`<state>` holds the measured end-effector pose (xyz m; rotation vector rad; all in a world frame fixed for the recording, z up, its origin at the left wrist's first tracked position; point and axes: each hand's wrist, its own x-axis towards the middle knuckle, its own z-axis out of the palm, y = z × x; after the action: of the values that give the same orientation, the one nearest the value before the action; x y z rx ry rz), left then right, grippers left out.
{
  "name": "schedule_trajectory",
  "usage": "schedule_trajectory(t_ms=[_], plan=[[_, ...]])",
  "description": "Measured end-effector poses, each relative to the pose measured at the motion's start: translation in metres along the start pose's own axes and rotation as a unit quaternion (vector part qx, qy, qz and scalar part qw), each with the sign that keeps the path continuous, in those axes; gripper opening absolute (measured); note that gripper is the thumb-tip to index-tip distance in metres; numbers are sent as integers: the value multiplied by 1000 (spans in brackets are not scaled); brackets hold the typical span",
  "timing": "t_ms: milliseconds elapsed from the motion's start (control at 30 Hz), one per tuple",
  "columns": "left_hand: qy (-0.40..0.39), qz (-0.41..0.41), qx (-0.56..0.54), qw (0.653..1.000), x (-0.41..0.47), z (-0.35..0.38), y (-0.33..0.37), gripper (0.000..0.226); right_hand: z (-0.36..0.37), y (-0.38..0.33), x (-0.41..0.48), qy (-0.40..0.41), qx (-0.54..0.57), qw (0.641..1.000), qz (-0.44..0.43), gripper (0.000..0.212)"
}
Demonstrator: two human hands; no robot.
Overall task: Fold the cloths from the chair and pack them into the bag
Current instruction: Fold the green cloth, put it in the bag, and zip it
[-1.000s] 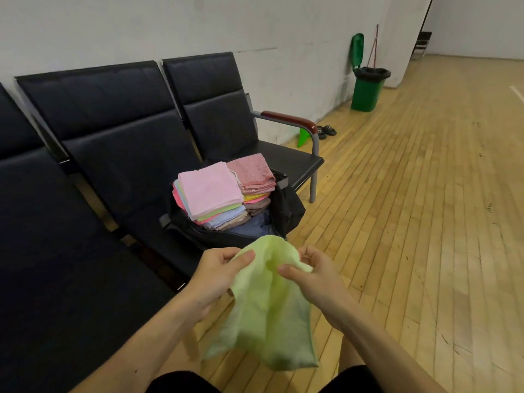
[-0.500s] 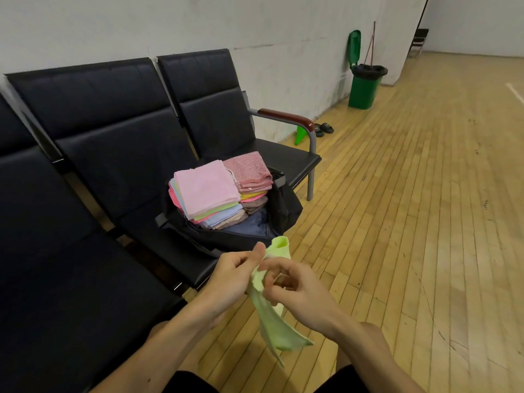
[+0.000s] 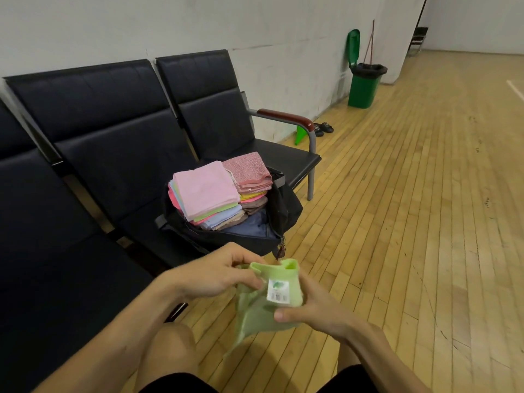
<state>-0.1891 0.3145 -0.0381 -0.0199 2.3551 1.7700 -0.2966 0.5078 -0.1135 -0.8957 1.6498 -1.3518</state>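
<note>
Both bare forearms reach in from the lower edge and meet above the knees: the left hand [image 3: 215,275], knuckles up, pinches the green cloth [image 3: 255,313] near its top edge with curled fingers, while the right hand [image 3: 314,307] cups it from the side, thumb pressed across its front.

A black bench of chairs [image 3: 113,165] on wooden floor [image 3: 397,222] carries an open black bag [image 3: 283,214].
</note>
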Motion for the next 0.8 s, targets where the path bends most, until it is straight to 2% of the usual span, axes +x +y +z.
schedule_trajectory(t_ms=[33,67,100,167,233,300,400,467,500,567,633,700,800], plan=[[-33,-2,-7,999,-2,-7,4,21,4,-2,1,-49,22,999,7,64],[-43,-4,-27,999,-4,-14,7,20,8,-5,0,-65,43,997,17,55],[-28,-9,-62,998,-6,-22,8,19,11,-9,0,-64,80,994,27,44],[53,-26,-175,983,-9,-36,-1,27,16,-17,0,-59,142,987,42,23],[140,-37,-300,943,-9,-43,-19,44,18,-26,0,-53,175,981,59,27],[184,-12,-420,889,-7,-37,-39,52,22,-36,-1,-50,179,981,64,33],[174,4,-527,832,-6,-7,-70,90,26,-45,-2,-42,90,994,38,37],[107,13,-567,817,-6,16,-92,103,30,-46,-1,-20,-24,999,-11,42],[57,44,-576,814,-7,26,-101,101,32,-43,0,-16,-86,996,-35,44],[20,67,-570,819,-6,35,-112,89,36,-36,1,-20,-227,971,-68,52],[29,44,-554,831,-6,38,-106,82,35,-33,2,61,-336,937,-67,56],[97,-2,-533,840,-3,38,-104,97,33,-35,3,158,-328,929,-65,54],[123,-31,-501,856,-1,36,-97,102,30,-42,1,169,-136,975,-38,61]])
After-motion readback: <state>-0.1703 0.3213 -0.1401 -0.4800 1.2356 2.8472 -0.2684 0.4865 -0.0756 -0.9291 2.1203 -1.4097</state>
